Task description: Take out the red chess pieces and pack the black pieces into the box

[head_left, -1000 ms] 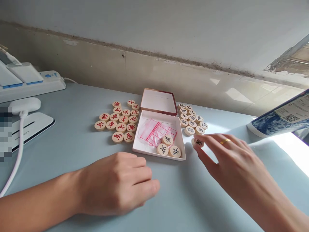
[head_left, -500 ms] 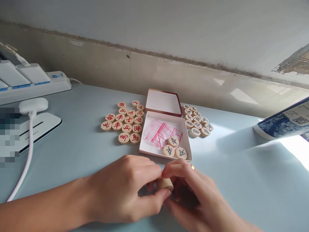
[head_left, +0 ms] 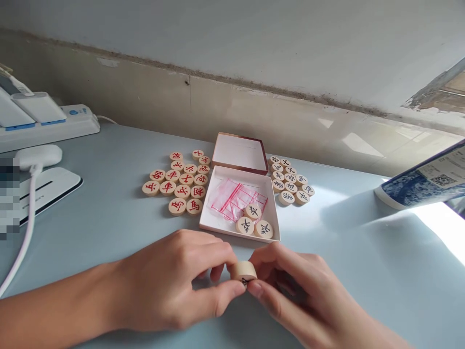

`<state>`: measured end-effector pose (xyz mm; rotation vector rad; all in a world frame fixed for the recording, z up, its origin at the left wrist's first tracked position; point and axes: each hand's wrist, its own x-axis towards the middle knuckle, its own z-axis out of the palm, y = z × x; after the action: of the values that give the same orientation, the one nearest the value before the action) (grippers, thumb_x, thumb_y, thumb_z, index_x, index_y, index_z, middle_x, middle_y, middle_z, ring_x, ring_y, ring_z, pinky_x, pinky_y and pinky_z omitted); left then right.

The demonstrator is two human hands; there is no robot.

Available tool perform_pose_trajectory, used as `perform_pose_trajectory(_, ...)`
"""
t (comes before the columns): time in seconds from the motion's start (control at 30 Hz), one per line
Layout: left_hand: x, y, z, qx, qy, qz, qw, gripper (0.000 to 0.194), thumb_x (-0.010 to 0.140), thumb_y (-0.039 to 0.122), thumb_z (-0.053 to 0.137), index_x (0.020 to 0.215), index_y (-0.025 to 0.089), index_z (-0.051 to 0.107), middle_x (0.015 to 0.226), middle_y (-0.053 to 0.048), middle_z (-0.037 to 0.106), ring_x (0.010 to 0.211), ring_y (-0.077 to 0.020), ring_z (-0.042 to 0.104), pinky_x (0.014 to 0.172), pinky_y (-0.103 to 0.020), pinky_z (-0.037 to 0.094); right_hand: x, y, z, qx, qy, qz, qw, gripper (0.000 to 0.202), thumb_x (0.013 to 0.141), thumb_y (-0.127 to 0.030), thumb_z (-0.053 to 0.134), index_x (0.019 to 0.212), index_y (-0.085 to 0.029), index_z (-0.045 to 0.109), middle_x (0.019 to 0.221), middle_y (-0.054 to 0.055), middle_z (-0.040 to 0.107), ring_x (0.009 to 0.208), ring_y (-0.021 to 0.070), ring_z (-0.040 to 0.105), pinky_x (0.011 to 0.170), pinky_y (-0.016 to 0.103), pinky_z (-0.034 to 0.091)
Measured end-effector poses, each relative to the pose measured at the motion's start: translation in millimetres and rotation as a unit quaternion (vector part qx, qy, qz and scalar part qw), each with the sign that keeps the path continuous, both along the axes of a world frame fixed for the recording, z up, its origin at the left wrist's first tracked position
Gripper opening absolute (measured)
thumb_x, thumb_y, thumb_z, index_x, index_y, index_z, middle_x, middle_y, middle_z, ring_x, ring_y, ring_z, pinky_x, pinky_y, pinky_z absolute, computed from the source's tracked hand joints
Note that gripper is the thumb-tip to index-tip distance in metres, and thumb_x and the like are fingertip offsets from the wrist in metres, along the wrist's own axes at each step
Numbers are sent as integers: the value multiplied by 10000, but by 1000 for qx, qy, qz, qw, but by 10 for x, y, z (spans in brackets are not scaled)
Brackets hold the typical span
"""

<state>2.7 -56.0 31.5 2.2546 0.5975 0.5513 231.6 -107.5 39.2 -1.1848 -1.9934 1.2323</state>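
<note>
Between my two hands, in front of the box, a wooden xiangqi piece (head_left: pixel 243 269) is held tilted, with part of a black character showing on its lower face. My left hand (head_left: pixel 181 281) pinches it from the left between thumb and finger. From the right, my right hand (head_left: pixel 301 291) grips it the same way. Just beyond lies an open white box (head_left: pixel 221 226) holding several black-marked pieces (head_left: pixel 245 225) and a clear plastic bag (head_left: pixel 232 196) with red lines. The box lid (head_left: pixel 240 151) lies behind it, inside up.
Several red-marked pieces (head_left: pixel 182 192) lie left of the box, black-marked ones (head_left: pixel 289 187) to its right. A blue patterned cylinder (head_left: pixel 417 179) stands at far right. At left are a power strip (head_left: pixel 83 121), a white cable (head_left: pixel 29 237) and a white device (head_left: pixel 54 189).
The piece has turned so its marked face shows more, and my right thumb now presses its lower edge. The whole view has shifted slightly.
</note>
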Motion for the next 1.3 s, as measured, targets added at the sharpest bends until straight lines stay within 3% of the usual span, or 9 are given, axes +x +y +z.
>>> perform_pose_trajectory(0.3, 13, 9, -7, 23, 9, -2, 1000, 135, 936, 172, 577, 804, 188, 555, 715, 83, 563, 624, -57, 521, 618, -168, 380, 32, 9, -21, -24, -14, 8, 1000, 152, 1006, -283, 498, 919, -192, 582, 709, -34, 608, 590, 84, 461, 538, 208, 391)
perform_pose_trajectory(0.6, 1, 4, 4, -7, 9, -7, 1000, 152, 1001, 226, 569, 852, 201, 578, 730, 79, 578, 649, -65, 535, 640, -152, 395, 7, -1, 17, -31, 2, -8, 999, 147, 1018, -284, 497, 893, -211, 521, 650, -76, 520, 544, 68, 364, 478, 199, 302)
perform_pose_trajectory(0.83, 1, 16, 54, -104, 49, 0, 993, 314, 1061, 408, 457, 954, 216, 681, 800, 42, 664, 717, -100, 618, 675, -174, 443, 23, 0, -10, 62, -27, -14, 998, 43, 1005, -205, 506, 990, -226, 540, 705, -84, 598, 574, 53, 468, 529, 155, 386)
perform_pose_trajectory(0.97, 9, 33, 47, -135, 68, 21, 988, 256, 1011, 442, 552, 953, 222, 669, 710, 70, 608, 620, -79, 563, 578, -166, 405, 14, -7, -15, 88, -18, -19, 996, 107, 986, -144, 509, 1015, -232, 562, 758, -75, 636, 606, 47, 521, 565, 139, 430)
perform_pose_trajectory(1.07, 8, 37, 34, -120, 65, 31, 990, 186, 954, 412, 632, 1001, 232, 647, 723, 79, 596, 619, -78, 546, 570, -164, 405, 13, -16, 5, 69, -7, -1, 998, 195, 941, -96, 515, 1063, -232, 582, 794, -58, 660, 616, 59, 547, 564, 156, 454)
perform_pose_trajectory(1.17, 6, 30, 19, -74, 55, 46, 995, 155, 899, 315, 687, 1016, 240, 619, 750, 86, 593, 645, -79, 555, 598, -163, 422, 17, -14, 18, 32, 8, 7, 999, 155, 943, -157, 565, 1082, -220, 592, 839, -32, 684, 643, 75, 573, 581, 179, 483)
perform_pose_trajectory(1.3, 4, 14, -28, -7, 2, 34, 999, 275, 861, 128, 696, 1054, 254, 545, 806, 107, 599, 662, -54, 555, 625, -134, 424, 22, 7, 1, 5, 17, -2, 1000, 109, 987, -198, 539, 1083, -210, 589, 858, -20, 697, 676, 78, 579, 604, 182, 487)
